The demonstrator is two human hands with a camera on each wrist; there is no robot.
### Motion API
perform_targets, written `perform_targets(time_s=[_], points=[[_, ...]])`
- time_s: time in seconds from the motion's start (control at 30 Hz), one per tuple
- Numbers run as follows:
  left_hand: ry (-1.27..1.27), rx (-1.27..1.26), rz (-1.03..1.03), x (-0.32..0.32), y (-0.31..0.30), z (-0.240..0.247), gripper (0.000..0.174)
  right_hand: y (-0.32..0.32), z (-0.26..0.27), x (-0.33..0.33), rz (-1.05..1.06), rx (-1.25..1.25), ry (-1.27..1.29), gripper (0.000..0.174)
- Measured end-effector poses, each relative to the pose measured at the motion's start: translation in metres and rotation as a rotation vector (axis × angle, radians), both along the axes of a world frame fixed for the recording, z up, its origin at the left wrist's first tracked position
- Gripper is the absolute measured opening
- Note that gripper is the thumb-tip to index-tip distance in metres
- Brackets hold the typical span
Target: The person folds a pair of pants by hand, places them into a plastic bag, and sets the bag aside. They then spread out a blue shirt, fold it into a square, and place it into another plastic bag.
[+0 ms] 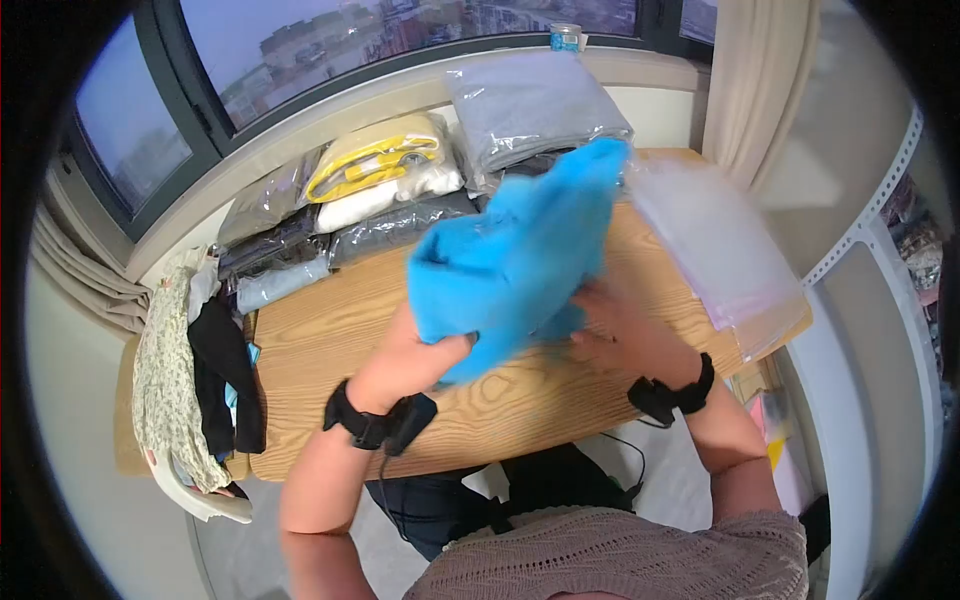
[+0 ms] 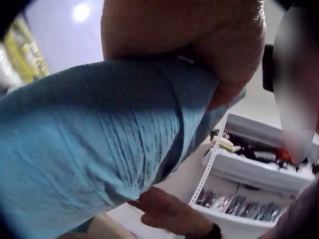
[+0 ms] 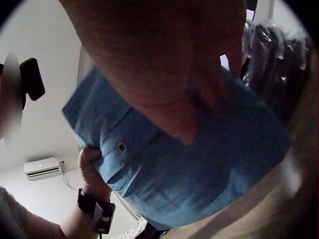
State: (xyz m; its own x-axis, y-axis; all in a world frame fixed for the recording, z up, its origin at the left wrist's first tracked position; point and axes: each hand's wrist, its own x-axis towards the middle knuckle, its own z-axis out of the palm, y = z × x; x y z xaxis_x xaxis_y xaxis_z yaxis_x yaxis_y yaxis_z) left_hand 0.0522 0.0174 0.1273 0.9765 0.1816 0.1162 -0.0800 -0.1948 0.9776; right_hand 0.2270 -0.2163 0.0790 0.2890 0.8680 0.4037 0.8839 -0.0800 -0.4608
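Observation:
A folded bright blue garment (image 1: 510, 250) is held up over the wooden table, blurred in the head view. My left hand (image 1: 405, 355) grips its near left corner, the thumb lying over the cloth. At the right side of the garment, my right hand (image 1: 630, 335) has its fingers spread loosely against the fabric. The right wrist view shows a small round button or eyelet on the blue cloth (image 3: 159, 174), with the left hand (image 3: 92, 169) pinching the far edge. Creases run across the garment (image 2: 99, 134) in the left wrist view, where the right hand (image 2: 172, 214) is just beneath it.
Clothes in clear bags (image 1: 380, 190) line the window side of the table (image 1: 330, 330). A large grey bagged item (image 1: 540, 105) is stacked behind. Clear plastic bags (image 1: 710, 230) lie on the right. Loose clothes (image 1: 170, 370) hang over a white chair at left.

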Motion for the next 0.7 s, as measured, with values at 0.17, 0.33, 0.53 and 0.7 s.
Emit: perform_targets(time_s=[0.17, 0.33, 0.53, 0.7], points=[[-0.536, 0.870, -0.359, -0.009, -0.003, 0.036, 0.019, 0.008, -0.005, 0.037, 0.032, 0.180, -0.448, 0.045], [-0.033, 1.199, -0.308, -0.064, -0.006, -0.031, 0.045, -0.021, -0.019, 0.059, -0.188, -0.255, 0.472, 0.039], [0.144, 0.999, -0.129, -0.100, -0.016, -0.066, 0.055, -0.021, -0.009, 0.021, -0.305, -0.258, 0.141, 0.039], [0.164, 0.985, -0.028, -0.099, -0.037, -0.085, 0.056, 0.012, -0.022, -0.035, 0.062, -0.166, -0.310, 0.043]])
